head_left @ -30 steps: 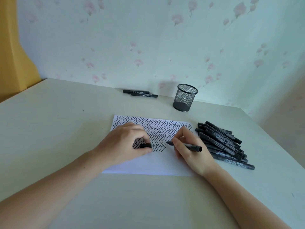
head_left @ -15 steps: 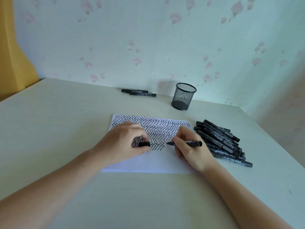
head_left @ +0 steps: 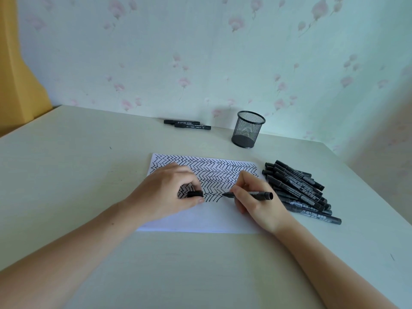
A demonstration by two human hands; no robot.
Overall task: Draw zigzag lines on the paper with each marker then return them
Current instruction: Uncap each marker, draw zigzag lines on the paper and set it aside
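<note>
A white sheet of paper (head_left: 200, 219) lies in the middle of the table, its upper half filled with rows of black zigzag lines. My right hand (head_left: 258, 204) grips an uncapped black marker (head_left: 259, 195) with its tip on the paper at the right end of the lowest zigzag row. My left hand (head_left: 165, 195) rests on the paper and pinches the marker's black cap (head_left: 195, 194) between thumb and fingers. A pile of several black markers (head_left: 296, 188) lies just right of the paper.
A black mesh pen cup (head_left: 247, 130) stands behind the paper near the wall. Two black markers (head_left: 187, 124) lie at the table's back edge. The table's right edge (head_left: 365, 188) runs close to the pile.
The marker tip has moved slightly along the lowest zigzag row. My left hand with the cap has stayed in place.
</note>
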